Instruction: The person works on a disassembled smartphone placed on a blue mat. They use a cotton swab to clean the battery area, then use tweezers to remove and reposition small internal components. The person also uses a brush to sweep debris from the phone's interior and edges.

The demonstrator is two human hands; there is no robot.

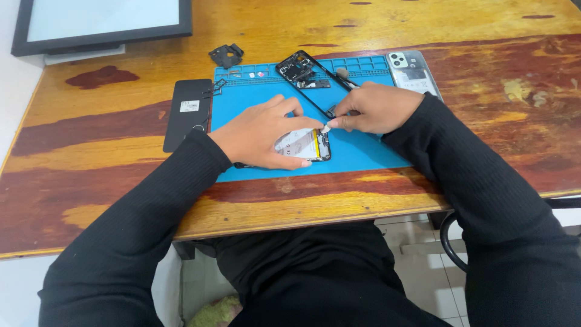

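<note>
An opened phone (pixel 305 145) with its white battery showing lies on a blue work mat (pixel 363 151). My left hand (pixel 263 133) rests over the phone and holds it down by its edges. My right hand (pixel 375 109) pinches a small white piece (pixel 325 128) at the phone's upper right corner; a thin tool (pixel 346 77) sticks out behind the hand. Both arms wear black sleeves.
A black phone frame (pixel 305 75) lies at the mat's back. A phone back cover (pixel 413 72) sits at the mat's right, a black panel (pixel 189 112) at its left, a small black part (pixel 227 54) behind. A framed screen (pixel 103 24) stands far left. The wooden table's (pixel 91 181) front edge is near me.
</note>
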